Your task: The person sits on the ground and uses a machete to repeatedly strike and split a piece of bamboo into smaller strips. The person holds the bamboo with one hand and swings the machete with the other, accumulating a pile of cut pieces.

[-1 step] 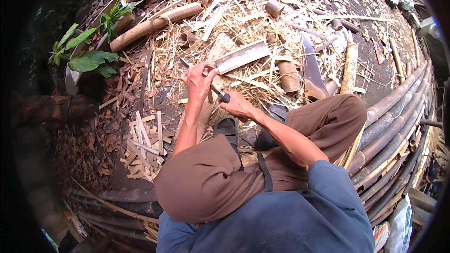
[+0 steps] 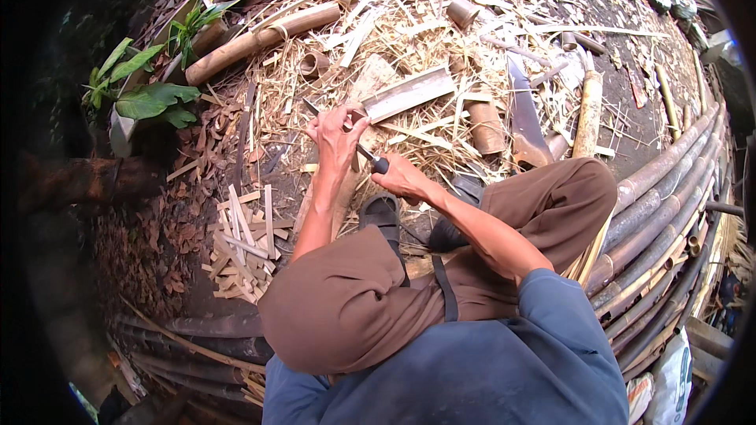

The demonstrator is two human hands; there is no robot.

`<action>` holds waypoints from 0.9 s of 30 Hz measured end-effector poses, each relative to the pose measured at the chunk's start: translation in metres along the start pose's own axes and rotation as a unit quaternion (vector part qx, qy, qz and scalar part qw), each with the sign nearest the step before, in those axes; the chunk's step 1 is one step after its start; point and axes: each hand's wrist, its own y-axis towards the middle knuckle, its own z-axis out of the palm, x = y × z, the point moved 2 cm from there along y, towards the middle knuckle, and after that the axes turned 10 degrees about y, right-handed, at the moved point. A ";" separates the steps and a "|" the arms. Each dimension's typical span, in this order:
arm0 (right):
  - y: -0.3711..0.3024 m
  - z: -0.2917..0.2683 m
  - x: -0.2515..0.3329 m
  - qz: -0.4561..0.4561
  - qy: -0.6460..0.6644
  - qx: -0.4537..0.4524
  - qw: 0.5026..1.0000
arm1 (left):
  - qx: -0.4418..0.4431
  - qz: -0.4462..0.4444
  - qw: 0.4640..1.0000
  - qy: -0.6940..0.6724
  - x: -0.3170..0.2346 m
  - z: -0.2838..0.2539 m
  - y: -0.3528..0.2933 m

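My right hand [image 2: 403,179] is closed round the black handle of a knife [image 2: 379,164]. Its narrow blade runs up and to the left under my left hand [image 2: 334,138], and the tip shows beyond the fingers. My left hand is pinched on a small brown bamboo piece [image 2: 357,116], mostly covered by the fingers, close against the blade. Below both hands lies a long wooden block [image 2: 346,197]. Just beyond my left fingers rests a split bamboo half [image 2: 409,94], its pale hollow side up.
Shavings [image 2: 417,47] cover the ground ahead. A broad-bladed machete [image 2: 524,110] lies to the right, near a short bamboo tube [image 2: 485,127]. Cut strips [image 2: 244,248] are heaped at left. Long bamboo poles [image 2: 654,205] line the right side; leafy plants [image 2: 150,98] stand at far left.
The fingers of my left hand have shifted slightly, showing more of the brown piece at the thumb. The knife and my right hand have barely moved.
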 end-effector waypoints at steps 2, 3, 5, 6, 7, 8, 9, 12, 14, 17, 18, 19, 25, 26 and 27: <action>-0.004 0.010 0.002 -0.036 -0.009 -0.031 0.999 | 0.006 -0.038 0.999 -0.027 0.003 0.000 -0.011; -0.006 0.009 0.000 -0.058 -0.017 -0.056 0.997 | 0.014 -0.047 0.998 -0.043 -0.003 -0.001 -0.011; -0.009 0.021 -0.010 -0.186 -0.007 -0.174 0.967 | -0.093 0.008 0.996 0.006 -0.004 -0.014 -0.019; -0.017 0.020 0.018 -0.133 0.009 -0.128 0.983 | -0.145 -0.001 0.989 -0.030 0.000 -0.030 -0.020; -0.033 0.018 0.038 -0.064 0.024 -0.090 0.994 | -0.185 -0.010 0.980 -0.076 0.002 -0.043 -0.028; -0.037 0.017 0.044 -0.123 0.026 -0.117 0.985 | -0.227 -0.042 0.968 -0.101 0.005 -0.058 -0.039; -0.039 0.017 0.055 -0.155 0.055 -0.132 0.978 | -0.274 -0.071 0.951 -0.123 0.014 -0.073 -0.050; -0.026 0.027 0.021 -0.151 0.020 -0.131 0.980 | -0.243 -0.192 0.941 -0.134 0.052 -0.080 -0.107; 0.016 0.029 -0.036 -0.118 -0.037 -0.137 0.983 | -0.171 -0.269 0.942 -0.108 0.054 -0.077 -0.117; 0.007 0.037 0.007 -0.119 -0.017 -0.098 0.988 | -0.115 -0.276 0.951 -0.082 0.058 -0.072 -0.155; 0.003 0.040 0.022 -0.136 -0.012 -0.092 0.986 | -0.111 -0.298 0.943 -0.099 0.066 -0.067 -0.168; -0.007 0.040 0.032 -0.172 0.003 -0.097 0.980 | -0.099 -0.323 0.934 -0.119 0.073 -0.059 -0.185; 0.011 0.032 -0.040 -0.092 -0.042 -0.125 0.987 | -0.026 -0.349 0.920 -0.176 0.074 -0.032 -0.214; 0.020 0.032 -0.040 -0.116 -0.041 -0.135 0.983 | -0.018 -0.339 0.921 -0.190 0.072 -0.029 -0.212; 0.017 0.036 -0.034 -0.117 -0.054 -0.125 0.984 | -0.006 -0.353 0.917 -0.185 0.065 -0.034 -0.221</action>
